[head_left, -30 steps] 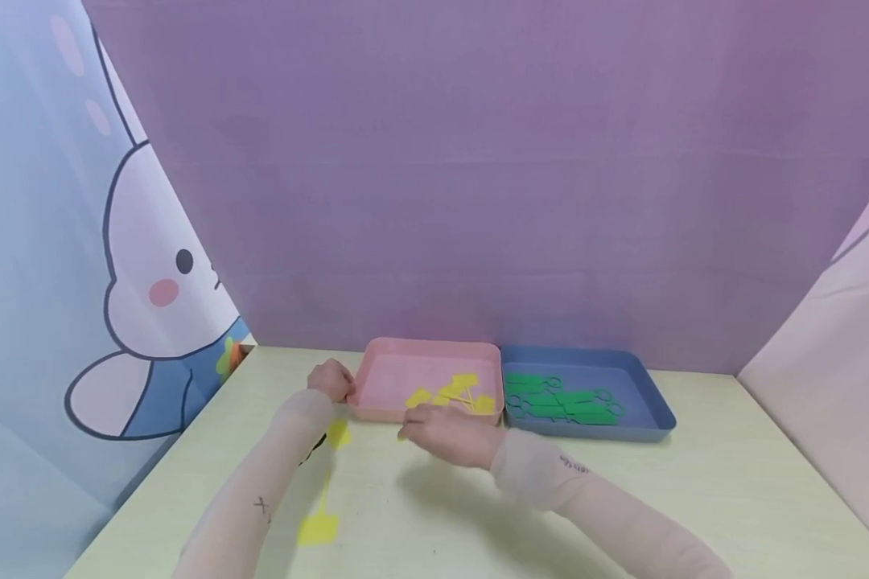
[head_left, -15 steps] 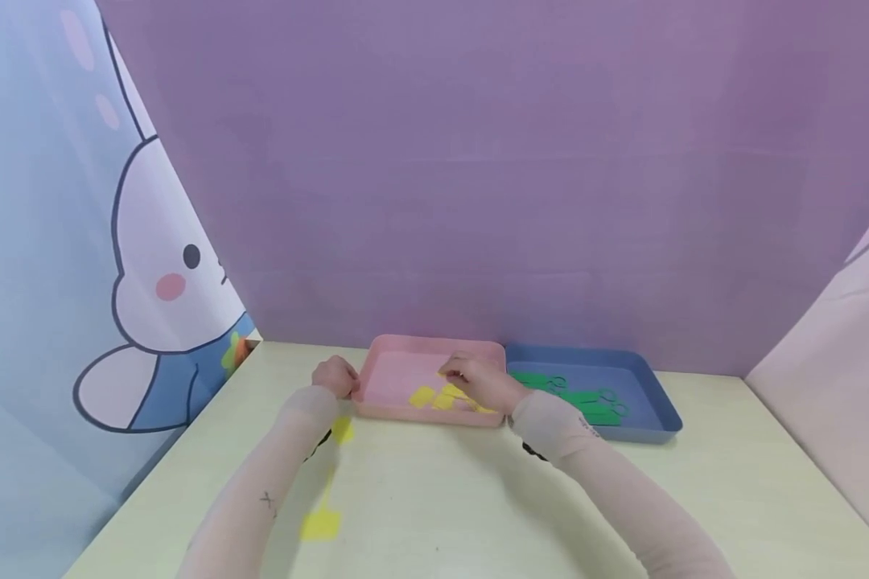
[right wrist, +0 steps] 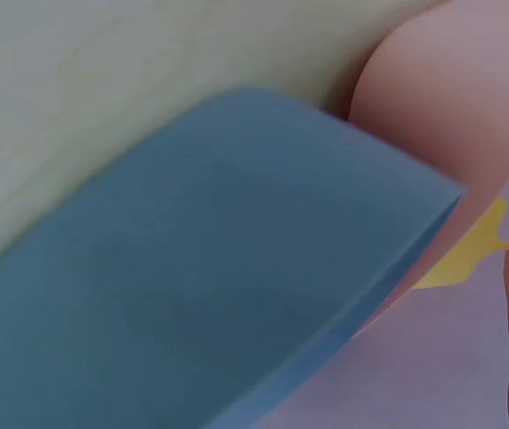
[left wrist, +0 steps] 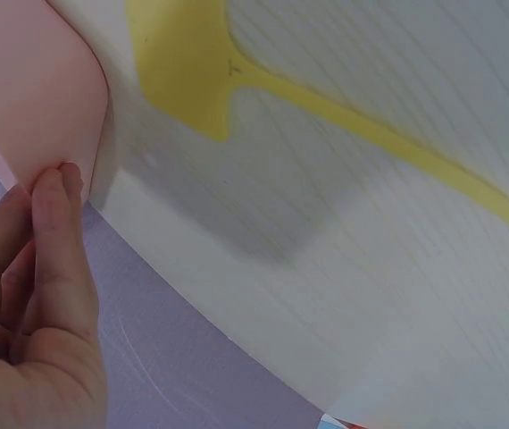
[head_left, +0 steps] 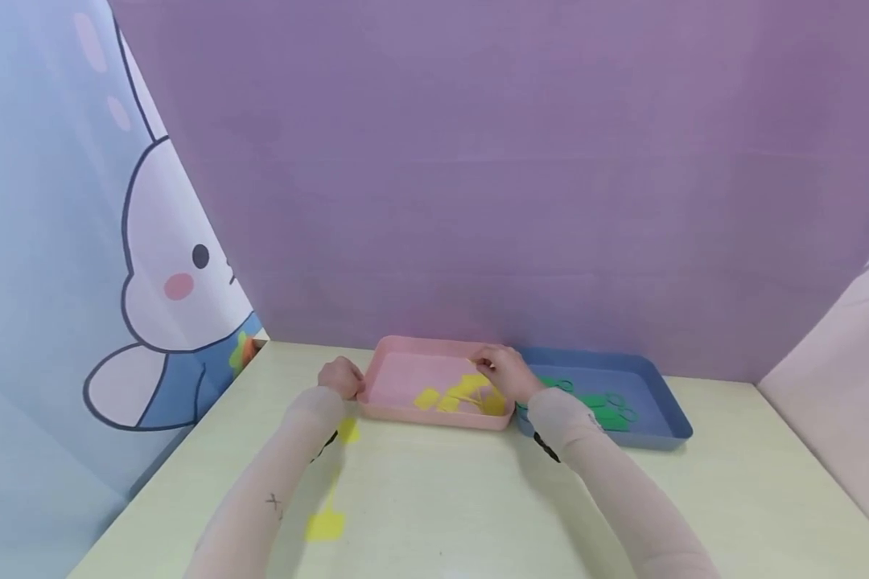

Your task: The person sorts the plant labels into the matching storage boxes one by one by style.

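Note:
My left hand (head_left: 340,378) pinches the left rim of the pink tray (head_left: 398,350), as the left wrist view (left wrist: 54,286) also shows. Over the tray's right part, my right hand (head_left: 505,371) holds a flat yellow tag by its thin tail; its wide end (right wrist: 462,257) shows in the right wrist view past the pink wall. Several more yellow tags (head_left: 449,400) lie in the pink tray. On the table near my left forearm are one yellow tag (left wrist: 187,63) with a long tail and another yellow tag (head_left: 326,527) closer to me.
A blue tray (head_left: 644,378) stands against the pink tray's right side. Inside it are several green flat pieces (head_left: 608,418) with looped ends, partly hidden by my right sleeve. A purple curtain (head_left: 478,201) hangs behind the pale table (head_left: 434,498).
My right hand has moved from in front of the pink tray up over its right part, carrying the yellow tag. The left hand keeps its grip on the tray rim.

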`<state>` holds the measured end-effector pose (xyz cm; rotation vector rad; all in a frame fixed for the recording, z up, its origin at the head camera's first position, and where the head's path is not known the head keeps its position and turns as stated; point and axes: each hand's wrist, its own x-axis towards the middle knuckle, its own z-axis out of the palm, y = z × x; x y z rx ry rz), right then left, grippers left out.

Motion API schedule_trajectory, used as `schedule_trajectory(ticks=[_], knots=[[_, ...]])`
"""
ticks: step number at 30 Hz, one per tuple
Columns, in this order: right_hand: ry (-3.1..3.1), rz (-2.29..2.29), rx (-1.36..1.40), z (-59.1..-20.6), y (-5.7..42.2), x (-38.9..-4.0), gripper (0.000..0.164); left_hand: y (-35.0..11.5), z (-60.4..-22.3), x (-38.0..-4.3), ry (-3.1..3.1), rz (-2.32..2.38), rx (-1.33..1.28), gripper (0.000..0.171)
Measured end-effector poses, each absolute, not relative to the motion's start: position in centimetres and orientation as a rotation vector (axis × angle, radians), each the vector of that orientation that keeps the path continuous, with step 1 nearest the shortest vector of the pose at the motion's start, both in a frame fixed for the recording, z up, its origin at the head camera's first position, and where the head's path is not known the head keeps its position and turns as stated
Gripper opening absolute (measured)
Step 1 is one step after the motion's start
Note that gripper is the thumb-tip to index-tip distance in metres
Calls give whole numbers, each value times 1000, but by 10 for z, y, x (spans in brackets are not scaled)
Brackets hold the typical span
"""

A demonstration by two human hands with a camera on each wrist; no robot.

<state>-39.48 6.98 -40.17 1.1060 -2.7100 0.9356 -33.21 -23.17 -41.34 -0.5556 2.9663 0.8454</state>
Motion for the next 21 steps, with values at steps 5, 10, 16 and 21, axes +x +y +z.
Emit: schedule_trajectory(ticks=[5,10,16,21], knots=[[-2759,911,1088,-405,73,-399,22,-232,-419,-335,2965,840,-554,12],[-2771,858,1092,-410,74,-401,21,-232,-422,-339,2974,819,-555,10],[-2793,863,1063,-415,72,-402,21,-233,-422,-340,2968,823,-568,10],[-2772,787,1070,-420,69,-404,20,-229,-418,-335,2956,834,-580,12]])
